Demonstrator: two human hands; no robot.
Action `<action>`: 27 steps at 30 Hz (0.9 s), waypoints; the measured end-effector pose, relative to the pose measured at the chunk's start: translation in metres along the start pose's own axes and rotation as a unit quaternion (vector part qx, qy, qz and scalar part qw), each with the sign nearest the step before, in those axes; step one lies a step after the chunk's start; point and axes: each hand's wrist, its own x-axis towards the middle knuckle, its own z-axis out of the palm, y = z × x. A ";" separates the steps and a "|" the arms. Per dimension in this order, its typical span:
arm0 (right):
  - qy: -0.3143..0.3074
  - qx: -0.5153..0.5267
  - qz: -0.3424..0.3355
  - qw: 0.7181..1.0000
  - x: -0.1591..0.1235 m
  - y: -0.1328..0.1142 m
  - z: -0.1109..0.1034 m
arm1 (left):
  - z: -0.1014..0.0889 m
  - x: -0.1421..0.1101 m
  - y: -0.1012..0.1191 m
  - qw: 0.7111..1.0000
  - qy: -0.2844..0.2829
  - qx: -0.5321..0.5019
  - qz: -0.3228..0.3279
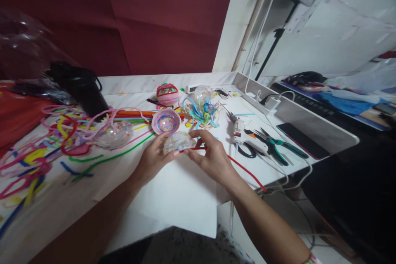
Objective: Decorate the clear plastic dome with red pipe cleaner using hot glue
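Observation:
Over a white paper sheet (182, 198), my left hand (154, 156) grips the near left edge of a clear plastic half-ball (177, 142). My right hand (213, 154) pinches a red pipe cleaner (247, 171) along that half-ball's rim. The stem's long free end runs under the hand toward the table's right edge. Just behind stands a half-ball lined with pink and blue coils (166, 123). Farther back sits a pink wrapped ball (167, 94) with a red-edged opening.
Loose pipe cleaners (34, 161), another clear half-ball (114, 134) and a black bottle (82, 88) lie left. To the right are a glue gun (247, 136), green-handled pliers (275, 144), black-handled scissors (247, 150) and white cables. A curly bundle (202, 113) lies behind.

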 end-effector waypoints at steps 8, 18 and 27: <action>0.003 -0.005 -0.025 1.000 -0.001 -0.004 -0.010 | -0.002 -0.002 0.000 1.000 0.010 0.001 -0.028; 0.015 -0.015 -0.036 0.999 -0.002 -0.006 -0.023 | 0.000 -0.003 0.010 0.999 0.031 0.013 -0.010; 0.080 -0.129 -0.128 0.980 -0.008 -0.017 -0.024 | 0.000 -0.002 0.007 0.999 0.042 -0.017 -0.024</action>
